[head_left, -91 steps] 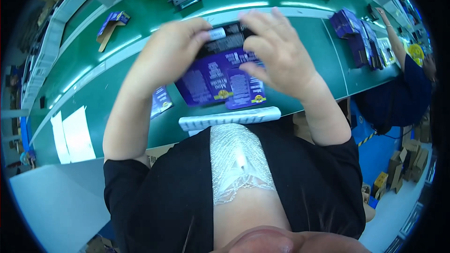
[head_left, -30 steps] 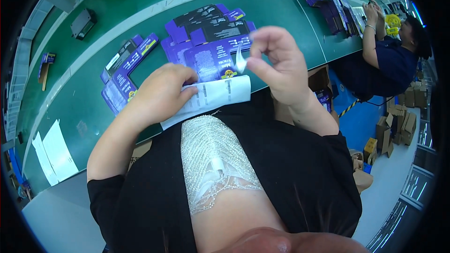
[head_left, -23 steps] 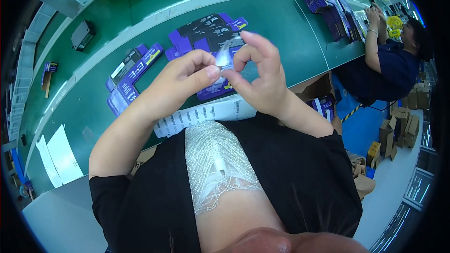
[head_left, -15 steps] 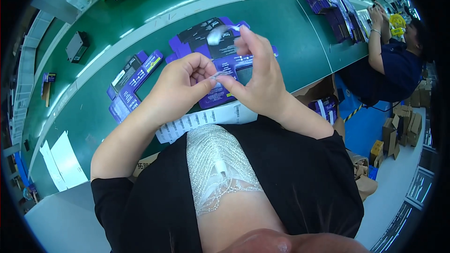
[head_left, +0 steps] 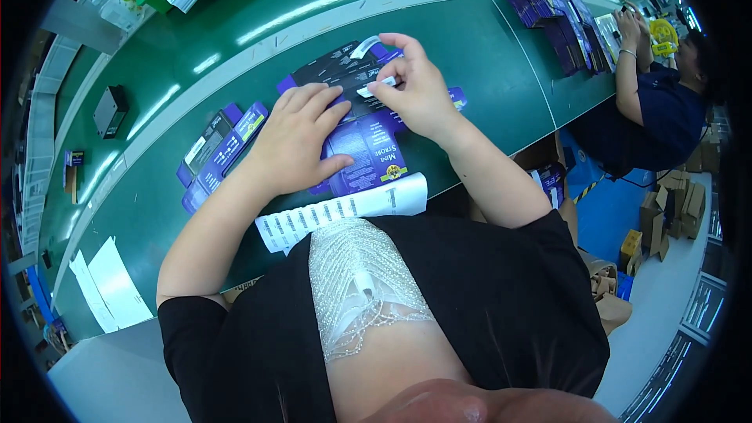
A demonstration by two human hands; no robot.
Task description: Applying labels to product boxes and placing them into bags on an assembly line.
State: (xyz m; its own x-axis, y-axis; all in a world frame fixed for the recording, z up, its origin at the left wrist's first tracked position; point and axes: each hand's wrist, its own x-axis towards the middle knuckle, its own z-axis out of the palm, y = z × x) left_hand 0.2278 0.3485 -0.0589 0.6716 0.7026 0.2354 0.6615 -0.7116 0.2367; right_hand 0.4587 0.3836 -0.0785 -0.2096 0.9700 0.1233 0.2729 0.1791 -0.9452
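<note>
Left hand point(head_left: 296, 141) flattens glossy purple carton point(head_left: 362, 149); right hand point(head_left: 415, 90) seemingly pinches a sticker.

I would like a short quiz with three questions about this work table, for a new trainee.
1. True or false: the left hand lies flat on the purple flat carton.
2. What does the right hand pinch between its fingertips?
A. a small white sticker
B. a black pen
C. a yellow cup
3. Fill in: the white label sheet lies at the ____ edge of the green table, close to the person's body.

Key
1. True.
2. A: the small white sticker is held over the carton.
3. Near.
</note>
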